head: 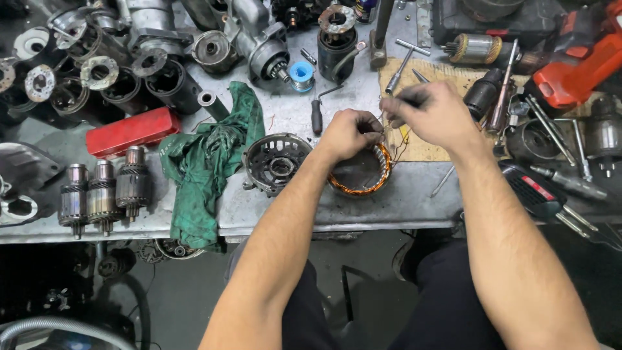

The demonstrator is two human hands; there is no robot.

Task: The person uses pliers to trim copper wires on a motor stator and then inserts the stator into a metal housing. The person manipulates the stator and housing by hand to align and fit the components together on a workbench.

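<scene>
Both forearms are reaching to the stator (360, 174) on the worktop (414, 201): left hand (348, 133) pinching its wires, right hand (433, 111) gripping a thin tool above it.

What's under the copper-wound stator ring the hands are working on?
The stator ring lies on the grey metal bench top, its far edge by a tan mat. The left hand covers its far rim, so contact there is hidden.

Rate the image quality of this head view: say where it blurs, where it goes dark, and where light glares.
Head view: the right hand is smeared by motion blur; the left hand and copper-wound stator stay fairly sharp; under the bench it falls into deep shadow; mild glare on the three armatures; edges bend slightly, wide-angle.
</scene>
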